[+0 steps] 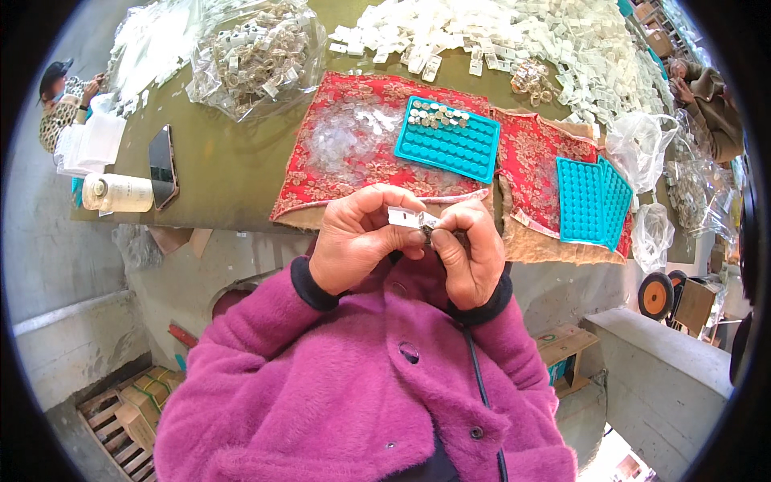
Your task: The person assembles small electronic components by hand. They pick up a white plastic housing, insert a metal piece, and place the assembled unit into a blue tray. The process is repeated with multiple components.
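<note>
In front of my chest, both hands meet over one small item. My left hand [357, 237] is closed, its thumb and fingers pinching a small white tag [405, 218]. Right against it, my right hand [472, 249] pinches a small dark metallic piece [428, 228] at the tag's edge; my fingertips partly hide it, so its exact kind is unclear. Just beyond my hands lies a red floral cloth [321, 173]. On that cloth rests a teal tray [450, 153] with round hollows, and several small round silvery pieces [436, 116] sit on its far part.
Two more teal trays [580, 201] overlap at the right. A clear bag of tagged metal pieces [255, 56] and heaps of white tags [466, 32] cover the table's far side. A phone [162, 167] and a cream cylinder [118, 194] are at left. Other people sit at both ends.
</note>
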`<move>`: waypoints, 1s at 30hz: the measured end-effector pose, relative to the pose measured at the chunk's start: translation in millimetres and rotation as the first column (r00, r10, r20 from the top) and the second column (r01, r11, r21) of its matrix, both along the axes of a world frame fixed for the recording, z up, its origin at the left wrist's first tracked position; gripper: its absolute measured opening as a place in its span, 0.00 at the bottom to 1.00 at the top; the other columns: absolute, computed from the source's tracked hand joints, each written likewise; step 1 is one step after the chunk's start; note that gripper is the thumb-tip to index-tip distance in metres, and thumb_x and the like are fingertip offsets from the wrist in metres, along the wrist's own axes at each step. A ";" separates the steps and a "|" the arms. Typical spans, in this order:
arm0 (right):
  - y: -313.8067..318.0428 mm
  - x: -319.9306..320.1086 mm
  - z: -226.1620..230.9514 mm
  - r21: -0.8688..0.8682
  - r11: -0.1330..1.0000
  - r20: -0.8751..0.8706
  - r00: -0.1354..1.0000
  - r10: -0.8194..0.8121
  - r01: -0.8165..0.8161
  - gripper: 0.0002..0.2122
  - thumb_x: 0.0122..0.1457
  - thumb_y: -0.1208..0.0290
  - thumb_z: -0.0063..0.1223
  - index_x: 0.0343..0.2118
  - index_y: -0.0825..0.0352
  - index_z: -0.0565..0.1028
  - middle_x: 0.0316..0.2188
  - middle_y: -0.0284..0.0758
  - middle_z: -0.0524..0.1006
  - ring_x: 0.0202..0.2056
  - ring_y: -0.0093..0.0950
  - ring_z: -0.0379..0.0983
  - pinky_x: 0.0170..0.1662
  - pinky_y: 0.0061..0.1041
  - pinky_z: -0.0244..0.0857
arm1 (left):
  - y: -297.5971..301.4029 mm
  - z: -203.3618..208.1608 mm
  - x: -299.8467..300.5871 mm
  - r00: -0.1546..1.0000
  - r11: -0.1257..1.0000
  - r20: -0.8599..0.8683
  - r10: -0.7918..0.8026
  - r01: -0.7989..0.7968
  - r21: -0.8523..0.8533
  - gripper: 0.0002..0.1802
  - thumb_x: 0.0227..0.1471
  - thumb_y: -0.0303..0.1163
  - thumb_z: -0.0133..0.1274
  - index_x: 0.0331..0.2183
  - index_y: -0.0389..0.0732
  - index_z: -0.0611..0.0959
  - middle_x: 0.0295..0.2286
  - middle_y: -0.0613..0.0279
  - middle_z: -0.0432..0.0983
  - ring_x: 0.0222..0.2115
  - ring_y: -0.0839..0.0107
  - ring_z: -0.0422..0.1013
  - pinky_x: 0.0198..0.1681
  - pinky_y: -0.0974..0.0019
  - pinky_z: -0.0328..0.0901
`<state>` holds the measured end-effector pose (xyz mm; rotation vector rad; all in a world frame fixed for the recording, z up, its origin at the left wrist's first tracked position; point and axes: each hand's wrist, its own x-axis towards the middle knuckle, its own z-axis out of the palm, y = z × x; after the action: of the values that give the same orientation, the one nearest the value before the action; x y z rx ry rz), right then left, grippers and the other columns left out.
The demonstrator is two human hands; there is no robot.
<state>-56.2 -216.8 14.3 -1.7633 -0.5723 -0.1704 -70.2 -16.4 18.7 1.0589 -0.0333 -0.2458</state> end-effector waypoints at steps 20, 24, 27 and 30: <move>1.1 7.3 -1.0 -0.076 0.987 0.246 0.962 -0.121 0.144 0.12 0.53 0.83 0.67 0.40 0.68 0.79 0.35 0.41 0.80 0.35 0.40 0.80 0.38 0.34 0.75 | -3.4 9.3 9.9 0.991 0.999 -0.129 -0.036 0.040 0.029 0.18 0.61 0.20 0.60 0.53 0.32 0.80 0.42 0.57 0.83 0.38 0.72 0.80 0.39 0.67 0.81; 1.5 4.0 -0.5 -0.112 0.972 0.243 0.954 -0.175 0.207 0.13 0.51 0.83 0.69 0.39 0.68 0.78 0.34 0.40 0.80 0.35 0.40 0.80 0.37 0.36 0.74 | -3.2 3.5 10.0 0.980 0.994 -0.199 -0.024 0.003 -0.105 0.18 0.60 0.19 0.60 0.52 0.32 0.80 0.41 0.56 0.83 0.38 0.71 0.81 0.37 0.67 0.81; 2.4 3.3 2.1 -0.146 0.962 0.252 0.949 -0.190 0.231 0.14 0.50 0.86 0.66 0.40 0.68 0.77 0.33 0.40 0.79 0.33 0.40 0.79 0.36 0.36 0.74 | -2.2 1.7 11.0 0.978 0.988 -0.207 -0.033 0.001 -0.153 0.18 0.60 0.19 0.60 0.52 0.32 0.81 0.40 0.55 0.83 0.35 0.70 0.82 0.37 0.67 0.81; 3.2 3.6 4.0 -0.170 0.959 0.260 0.949 -0.179 0.228 0.14 0.50 0.86 0.64 0.40 0.67 0.76 0.33 0.41 0.78 0.32 0.40 0.78 0.35 0.37 0.73 | -5.3 2.1 9.4 0.980 0.991 -0.197 -0.013 -0.014 -0.131 0.18 0.59 0.19 0.61 0.51 0.32 0.81 0.38 0.55 0.84 0.33 0.70 0.82 0.37 0.68 0.80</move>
<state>-52.6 -213.6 18.3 -2.0121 -0.5960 -0.4948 -60.8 -21.7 20.8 0.8991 0.1277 -0.3426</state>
